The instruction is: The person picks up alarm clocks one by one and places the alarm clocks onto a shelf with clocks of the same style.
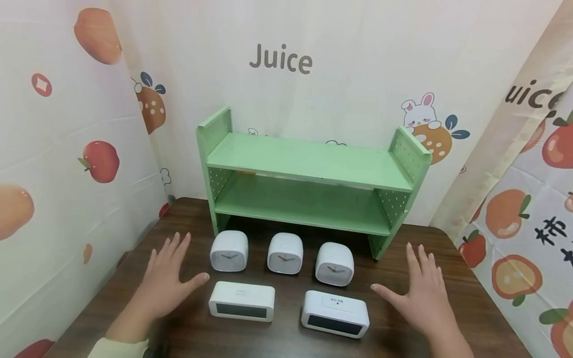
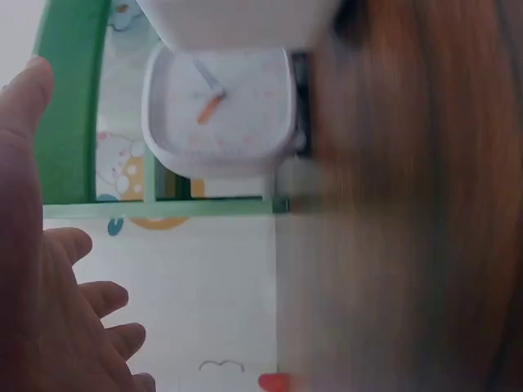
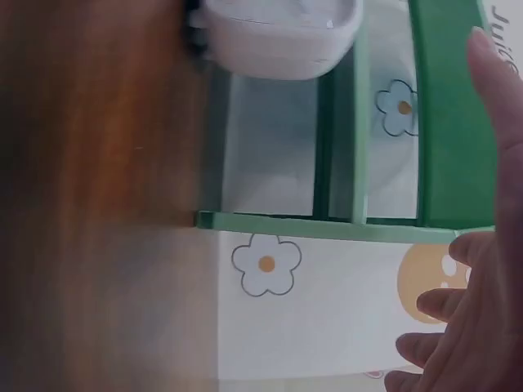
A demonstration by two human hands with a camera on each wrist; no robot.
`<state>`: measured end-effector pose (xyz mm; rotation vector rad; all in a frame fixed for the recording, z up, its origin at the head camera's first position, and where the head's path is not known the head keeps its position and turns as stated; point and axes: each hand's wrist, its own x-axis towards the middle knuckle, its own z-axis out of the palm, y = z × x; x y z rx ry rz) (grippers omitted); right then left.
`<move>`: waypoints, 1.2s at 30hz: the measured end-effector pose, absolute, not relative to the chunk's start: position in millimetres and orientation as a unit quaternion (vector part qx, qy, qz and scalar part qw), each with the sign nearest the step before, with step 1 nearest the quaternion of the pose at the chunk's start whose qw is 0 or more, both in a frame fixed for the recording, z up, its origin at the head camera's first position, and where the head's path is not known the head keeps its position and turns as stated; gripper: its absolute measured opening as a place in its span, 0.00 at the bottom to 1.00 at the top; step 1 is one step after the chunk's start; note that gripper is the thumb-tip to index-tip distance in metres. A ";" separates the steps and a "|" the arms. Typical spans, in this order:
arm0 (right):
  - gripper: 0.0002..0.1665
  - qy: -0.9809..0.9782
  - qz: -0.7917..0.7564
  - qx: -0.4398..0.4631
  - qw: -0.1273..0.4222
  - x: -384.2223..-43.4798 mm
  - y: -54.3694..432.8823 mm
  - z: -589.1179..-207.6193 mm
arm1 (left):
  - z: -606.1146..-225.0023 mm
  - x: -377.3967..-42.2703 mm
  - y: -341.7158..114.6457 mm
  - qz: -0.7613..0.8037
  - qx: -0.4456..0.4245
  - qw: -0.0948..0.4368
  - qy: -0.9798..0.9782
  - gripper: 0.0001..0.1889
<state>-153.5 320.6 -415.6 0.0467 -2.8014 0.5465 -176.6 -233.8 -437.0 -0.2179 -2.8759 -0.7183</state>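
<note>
Three rounded white analog clocks stand in a row on the table: a left clock (image 1: 229, 251), a middle clock (image 1: 285, 253) and a right clock (image 1: 334, 264). In front of them lie two long white digital clocks with dark screens, one on the left (image 1: 242, 301) and one on the right (image 1: 335, 314). My left hand (image 1: 165, 278), fingers spread, is left of the clocks and holds nothing. On the other side my right hand (image 1: 423, 293) is spread too, its thumb pointing toward the right digital clock. An analog clock face (image 2: 221, 102) shows in the left wrist view.
Behind the clocks stands a green two-tier shelf (image 1: 309, 159) with perforated side panels. The dark wooden table (image 1: 259, 343) reaches back to a white curtain (image 1: 349, 59) printed with fruit and rabbits, which also hangs at both sides.
</note>
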 end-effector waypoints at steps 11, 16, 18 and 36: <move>0.60 -0.922 0.369 -0.011 0.116 -189.8 338.6 -336.7 | -424.7 -152.9 -212.5 -0.363 -0.024 0.049 -0.930 0.45; 0.54 -0.882 0.457 0.010 0.113 -222.9 339.7 -306.2 | -429.3 -150.7 -202.7 -0.448 -0.039 0.009 -0.893 0.38; 0.53 -0.877 0.469 0.012 0.109 -235.2 340.5 -296.7 | -433.9 -152.2 -198.2 -0.481 -0.044 -0.012 -0.876 0.36; 0.41 -0.823 0.560 0.006 0.091 -285.5 322.7 -263.8 | -472.8 -161.7 -172.1 -0.581 -0.060 -0.056 -0.810 0.31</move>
